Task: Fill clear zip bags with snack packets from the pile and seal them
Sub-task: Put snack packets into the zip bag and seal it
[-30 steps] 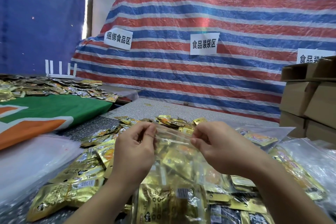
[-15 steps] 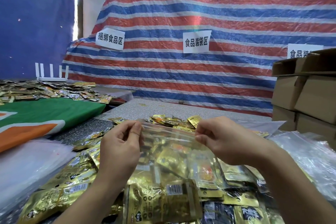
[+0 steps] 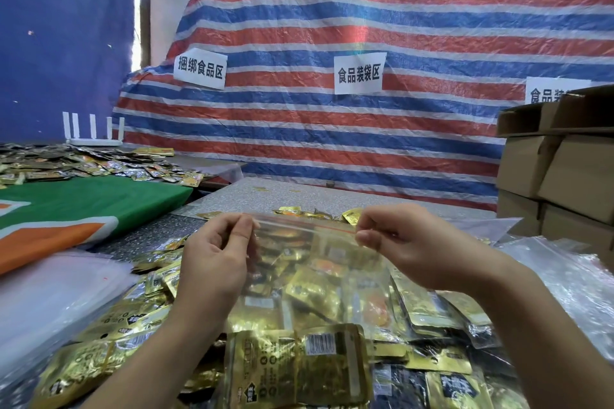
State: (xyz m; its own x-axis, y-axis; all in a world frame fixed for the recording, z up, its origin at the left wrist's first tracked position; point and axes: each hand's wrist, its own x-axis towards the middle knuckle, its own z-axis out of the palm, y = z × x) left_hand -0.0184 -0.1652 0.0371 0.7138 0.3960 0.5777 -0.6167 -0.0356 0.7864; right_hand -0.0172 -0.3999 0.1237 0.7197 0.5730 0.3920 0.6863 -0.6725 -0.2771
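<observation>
- Tarpaulin (image 3: 365,26), striped red, white and blue, fills the back of the view, with paper signs (image 3: 359,74) stuck on it.
- Cardboard boxes (image 3: 564,169) are stacked at the right edge, well apart from the hands.
- Table (image 3: 299,192) is bare speckled surface behind the work, so there is open room beyond the far side of the pile.
- Pile (image 3: 109,342) of gold snack packets lies spread below and around both forearms, thickest at the near left.
- Spare clear bags (image 3: 564,282) lie loose to the right, near the right wrist.
- Zip bag (image 3: 315,269), clear and already holding packets, hangs between the hands above the pile; its zip strip runs left to right, long axis across the view.
- Left hand (image 3: 212,262) pinches the strip's left end between thumb and fingertips.
- Right hand (image 3: 408,242) pinches the right end the same way, so each hand is at its own corner.
- My judgement: the seal is the step in hand, and pressing calls for fingers to travel inward along that horizontal strip; whether the strip is already shut along its middle, I cannot tell.
</observation>
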